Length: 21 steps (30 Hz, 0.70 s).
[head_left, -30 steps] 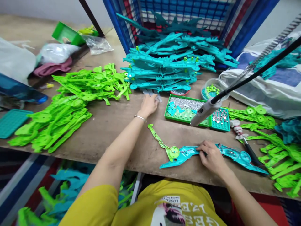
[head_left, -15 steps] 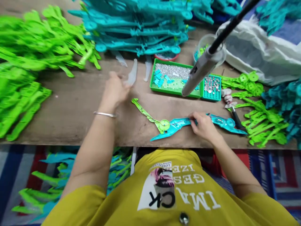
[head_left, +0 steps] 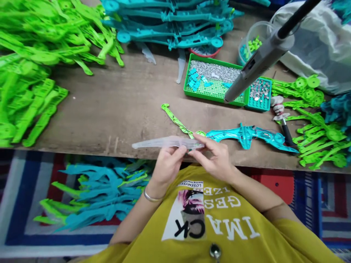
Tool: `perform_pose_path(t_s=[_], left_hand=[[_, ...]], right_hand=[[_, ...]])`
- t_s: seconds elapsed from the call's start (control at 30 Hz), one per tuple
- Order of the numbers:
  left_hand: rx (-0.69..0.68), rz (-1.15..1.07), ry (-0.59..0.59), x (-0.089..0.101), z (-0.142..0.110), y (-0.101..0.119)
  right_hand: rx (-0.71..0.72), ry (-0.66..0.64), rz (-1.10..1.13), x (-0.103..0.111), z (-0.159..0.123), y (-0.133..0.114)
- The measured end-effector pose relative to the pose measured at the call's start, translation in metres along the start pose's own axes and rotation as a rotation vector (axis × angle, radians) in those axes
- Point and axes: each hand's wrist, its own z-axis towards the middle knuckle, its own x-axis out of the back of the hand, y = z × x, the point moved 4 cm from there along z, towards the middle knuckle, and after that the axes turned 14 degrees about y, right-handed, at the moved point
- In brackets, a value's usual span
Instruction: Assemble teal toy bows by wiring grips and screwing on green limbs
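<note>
A long, translucent plastic blade-shaped piece (head_left: 156, 142) lies across both hands near the table's front edge. My left hand (head_left: 168, 164) pinches it around its middle, thumb on top. At its right end, my right hand (head_left: 215, 155) closes thumb and fingers on it. Just behind the hands, a turquoise plastic bow-like part (head_left: 227, 135) rests on the table with a lime green arm (head_left: 177, 122) at its left end. The joint between them is partly hidden by the right hand and the clear piece.
A grey pen-shaped power tool (head_left: 252, 64) hangs over a green tray (head_left: 214, 95) of screws and a teal tray (head_left: 257, 106) of small metal discs. Lime green parts (head_left: 41, 54) and turquoise parts (head_left: 170, 33) are piled behind. A black-handled tool (head_left: 286, 133) lies right.
My left hand has brought the clear piece from the table's back toward my body. My right hand has left the turquoise part and joined it. The view has shifted slightly.
</note>
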Motion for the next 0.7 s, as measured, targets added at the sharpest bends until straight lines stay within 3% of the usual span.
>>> perform_pose_path(t_s=[0.13, 0.2, 0.3, 0.37, 0.47, 0.57, 0.7], left_hand=[[0.066, -0.070, 0.103, 0.020, -0.009, -0.004], [0.065, -0.043, 0.126, 0.031, -0.007, 0.000], [0.042, 0.094, 0.122, 0.043, 0.007, 0.006], [-0.021, 0.170, 0.138, 0.049, 0.021, 0.012], [-0.099, 0.239, 0.117, 0.049, 0.042, 0.017], [-0.069, 0.278, 0.035, 0.039, 0.056, 0.012], [-0.038, 0.292, 0.024, 0.030, 0.062, 0.000]], right_hand=[[0.248, 0.106, -0.069, -0.013, -0.020, 0.003], [0.388, 0.077, -0.064, -0.015, -0.030, 0.009], [0.451, -0.048, -0.061, -0.015, -0.034, 0.019], [0.414, -0.072, -0.091, -0.008, -0.027, 0.022], [0.261, 0.049, -0.148, 0.009, -0.003, 0.027], [0.095, 0.108, -0.154, 0.016, 0.018, 0.037], [-0.005, 0.057, -0.127, 0.009, 0.025, 0.051]])
